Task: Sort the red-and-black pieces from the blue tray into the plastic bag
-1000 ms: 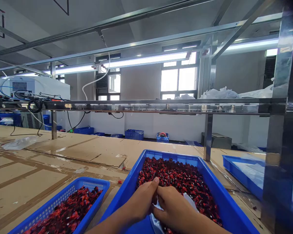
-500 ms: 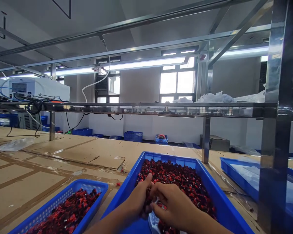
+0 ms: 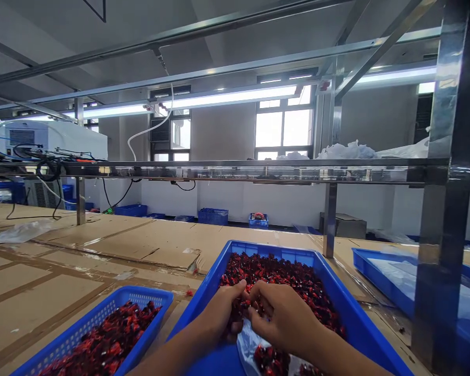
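Note:
My left hand (image 3: 219,312) is curled around some small dark red pieces (image 3: 239,309) above a large blue tray (image 3: 372,337). My right hand (image 3: 285,319) meets it from the right, thumb and forefinger pinched together at those pieces; what exactly sits in the pinch is too small to make out. A heap of glossy red and black pieces (image 3: 276,267) fills the far part of the tray. Under my hands lies a whitish plastic sheet (image 3: 250,342) with more dark red pieces (image 3: 272,360) on it. The tray's near left floor is bare blue plastic.
Left of the tray stands a blue perforated basket (image 3: 151,331) of similar red pieces. The bench is covered in taped cardboard (image 3: 141,250). A metal post (image 3: 438,261) rises at right, beside another blue tray (image 3: 379,277). A metal shelf (image 3: 235,172) crosses ahead.
My hands stay close together over the tray, with the right one shifted slightly. More of the plastic sheet and the pieces on it shows below them. The view has tilted a little.

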`<state>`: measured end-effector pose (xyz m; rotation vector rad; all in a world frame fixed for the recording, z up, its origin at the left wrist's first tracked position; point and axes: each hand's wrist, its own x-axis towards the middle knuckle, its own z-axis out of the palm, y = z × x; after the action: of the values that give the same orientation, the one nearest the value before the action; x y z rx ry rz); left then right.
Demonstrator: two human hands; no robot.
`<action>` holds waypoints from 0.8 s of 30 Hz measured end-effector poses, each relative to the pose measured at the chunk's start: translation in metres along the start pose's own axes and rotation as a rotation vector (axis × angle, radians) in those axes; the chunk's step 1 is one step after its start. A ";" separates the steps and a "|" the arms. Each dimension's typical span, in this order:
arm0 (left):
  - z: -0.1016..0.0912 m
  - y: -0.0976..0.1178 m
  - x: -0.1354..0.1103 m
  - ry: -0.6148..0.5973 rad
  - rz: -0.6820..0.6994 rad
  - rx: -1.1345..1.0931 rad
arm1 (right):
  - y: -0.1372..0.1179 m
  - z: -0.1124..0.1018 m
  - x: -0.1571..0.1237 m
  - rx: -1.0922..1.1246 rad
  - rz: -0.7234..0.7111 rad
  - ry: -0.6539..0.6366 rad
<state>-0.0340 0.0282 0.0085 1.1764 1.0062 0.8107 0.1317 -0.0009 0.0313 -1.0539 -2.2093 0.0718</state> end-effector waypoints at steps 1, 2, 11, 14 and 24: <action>-0.001 0.000 0.001 -0.010 0.032 0.019 | 0.001 -0.002 0.001 -0.016 0.020 0.019; -0.001 0.000 0.001 -0.039 0.074 0.041 | 0.002 -0.005 0.002 -0.025 0.039 0.033; -0.001 0.004 -0.004 -0.270 0.183 -0.153 | 0.008 -0.001 0.002 0.174 0.109 0.069; -0.002 0.003 -0.003 -0.254 0.093 -0.190 | 0.005 0.000 0.001 0.135 0.079 0.095; -0.002 0.001 0.002 -0.132 0.044 -0.020 | 0.003 -0.008 0.002 -0.078 0.075 0.078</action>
<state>-0.0355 0.0309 0.0091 1.2224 0.8653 0.7655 0.1373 0.0007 0.0373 -1.1623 -2.1174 -0.0224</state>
